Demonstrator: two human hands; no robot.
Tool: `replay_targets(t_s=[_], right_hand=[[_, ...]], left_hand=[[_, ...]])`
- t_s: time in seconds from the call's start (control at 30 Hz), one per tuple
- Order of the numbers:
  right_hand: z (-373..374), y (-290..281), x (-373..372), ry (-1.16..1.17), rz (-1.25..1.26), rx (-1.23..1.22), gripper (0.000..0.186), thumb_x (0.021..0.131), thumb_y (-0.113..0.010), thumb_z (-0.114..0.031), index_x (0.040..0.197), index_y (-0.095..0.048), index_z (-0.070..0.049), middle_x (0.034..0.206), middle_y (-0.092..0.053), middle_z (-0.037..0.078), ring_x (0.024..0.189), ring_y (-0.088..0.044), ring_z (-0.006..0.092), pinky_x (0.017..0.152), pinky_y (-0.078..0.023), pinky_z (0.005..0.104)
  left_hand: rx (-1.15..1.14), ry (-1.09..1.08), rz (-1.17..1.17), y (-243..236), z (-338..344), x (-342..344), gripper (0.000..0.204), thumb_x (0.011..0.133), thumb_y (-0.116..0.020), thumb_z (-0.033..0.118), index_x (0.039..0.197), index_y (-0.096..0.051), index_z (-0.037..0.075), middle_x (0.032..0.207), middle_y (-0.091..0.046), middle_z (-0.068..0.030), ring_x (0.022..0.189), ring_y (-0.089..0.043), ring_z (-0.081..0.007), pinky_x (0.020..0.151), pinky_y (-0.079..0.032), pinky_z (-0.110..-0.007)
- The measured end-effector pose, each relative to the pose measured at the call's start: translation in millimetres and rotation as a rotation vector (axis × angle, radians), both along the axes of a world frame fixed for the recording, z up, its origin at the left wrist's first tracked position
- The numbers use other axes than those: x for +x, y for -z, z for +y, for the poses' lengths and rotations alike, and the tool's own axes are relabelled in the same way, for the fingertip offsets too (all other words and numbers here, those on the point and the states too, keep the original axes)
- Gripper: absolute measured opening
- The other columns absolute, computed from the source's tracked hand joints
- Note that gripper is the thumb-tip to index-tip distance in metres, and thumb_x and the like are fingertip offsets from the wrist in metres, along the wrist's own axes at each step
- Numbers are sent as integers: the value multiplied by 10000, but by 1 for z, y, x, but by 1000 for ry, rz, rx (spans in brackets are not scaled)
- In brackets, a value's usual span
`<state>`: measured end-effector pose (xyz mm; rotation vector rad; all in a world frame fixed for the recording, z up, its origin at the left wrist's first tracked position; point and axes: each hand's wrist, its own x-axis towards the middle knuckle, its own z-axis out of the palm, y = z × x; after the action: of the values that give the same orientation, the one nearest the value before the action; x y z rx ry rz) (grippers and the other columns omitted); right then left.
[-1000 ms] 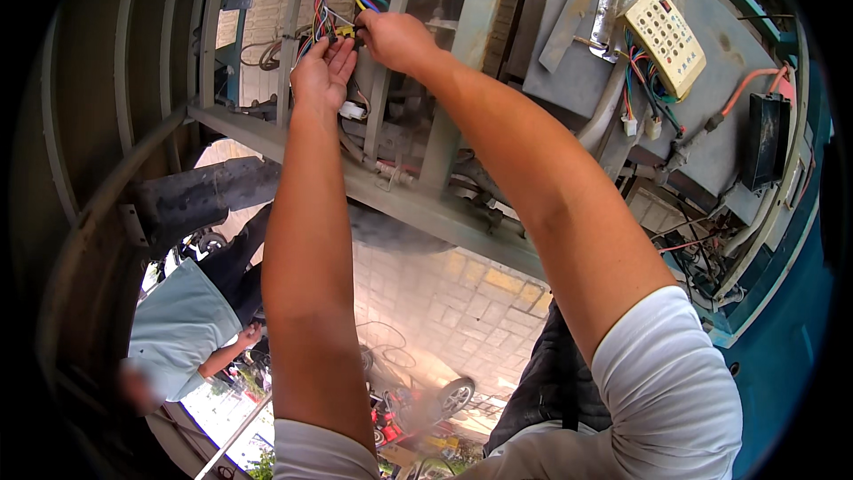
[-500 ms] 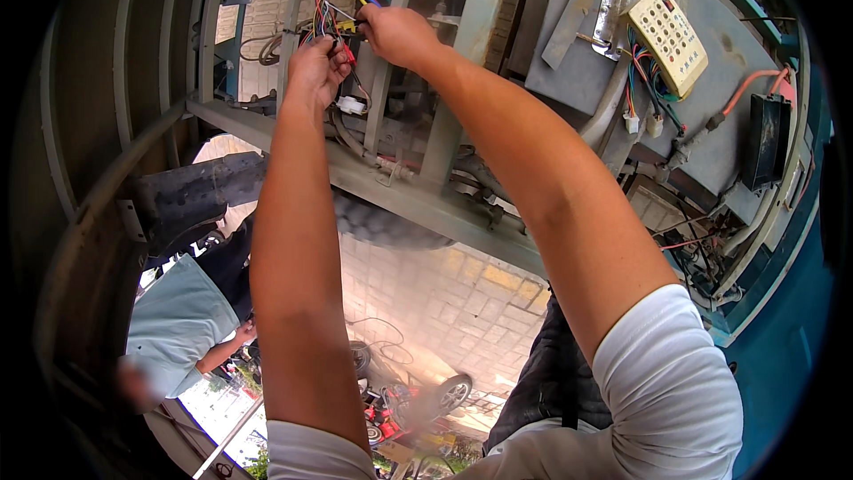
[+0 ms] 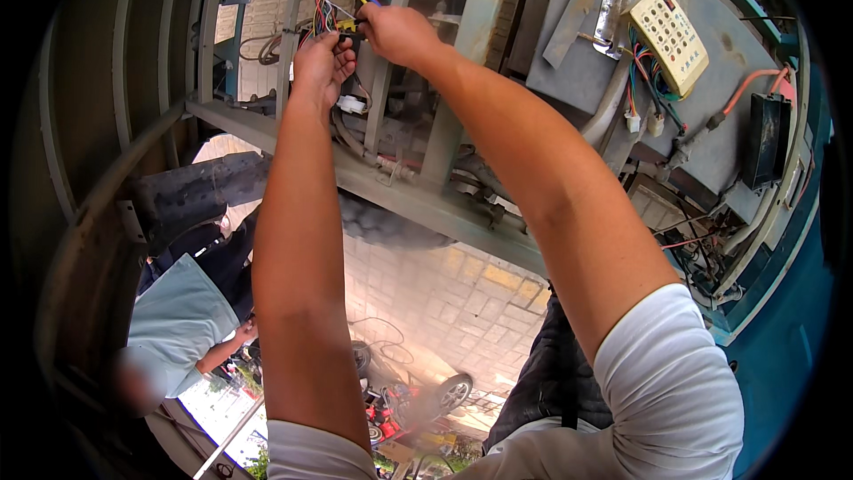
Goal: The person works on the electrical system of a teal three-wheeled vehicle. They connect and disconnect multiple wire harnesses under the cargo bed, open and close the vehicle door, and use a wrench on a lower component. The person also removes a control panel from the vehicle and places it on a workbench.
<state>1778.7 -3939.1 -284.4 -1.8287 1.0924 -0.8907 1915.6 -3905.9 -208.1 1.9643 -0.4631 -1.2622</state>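
Daylight overexposes the lower-left opening (image 3: 211,411) and brightens the hazy brick paving (image 3: 471,298); the ribbed panel (image 3: 93,62) is dim, and fisheye distortion curves peripheral edges.

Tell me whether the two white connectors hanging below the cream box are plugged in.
Apparently unplugged: the white connectors sit at their wires' ends, with no mating plug visible.

Pale brick paving (image 3: 444,293) is glowing brightly below, ribbed dark panelling (image 3: 93,80) is lining the left, blue panelling (image 3: 777,347) edging the right.
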Motion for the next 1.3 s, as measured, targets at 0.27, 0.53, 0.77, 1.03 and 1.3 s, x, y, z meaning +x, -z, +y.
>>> replay_targets(t_s=[0.27,0.53,0.77,1.03,1.3], right_hand=[[0,1,2,-25,-31,-21,177,845,-544,-190,962,-580,-63,802,-646,172,784,-619,374,683,-486,477],[46,-34,-37,120,-134,4,313,820,-561,-184,1100,-579,-44,898,-651,196,868,-614,383,767,-490,464],[226,-119,-125,243,-464,156,331,840,-584,-205,1119,-591,-27,905,-677,128,773,-641,267,719,-498,370],[609,-79,-160,-2,-31,674,232,830,-585,-182,989,-608,-15,888,-653,147,744,-631,284,683,-492,364],[777,-142,-131,-667,384,289,298,808,-568,-256,963,-631,-10,926,-635,196,909,-595,375,821,-477,428]], left_hand=[[-150,-131,8,-36,32,-20,196,933,-511,188,1050,-525,32,927,-632,-100,733,-578,-166,657,-498,-312],[-315,-88,12,-73,262,-97,241,961,-489,178,1124,-512,1,884,-637,-121,690,-585,-157,655,-484,-278],[478,450,189,-1,593,-211,336,917,-539,242,1145,-547,-5,930,-654,-107,796,-620,-162,719,-502,-293],[664,444,-2,-55,932,-219,328,876,-558,296,1029,-627,14,950,-659,-193,920,-628,-345,805,-491,-401],[375,-11,13,-25,1145,-180,328,897,-544,292,1052,-607,10,936,-653,-96,791,-616,-159,634,-472,-297]])
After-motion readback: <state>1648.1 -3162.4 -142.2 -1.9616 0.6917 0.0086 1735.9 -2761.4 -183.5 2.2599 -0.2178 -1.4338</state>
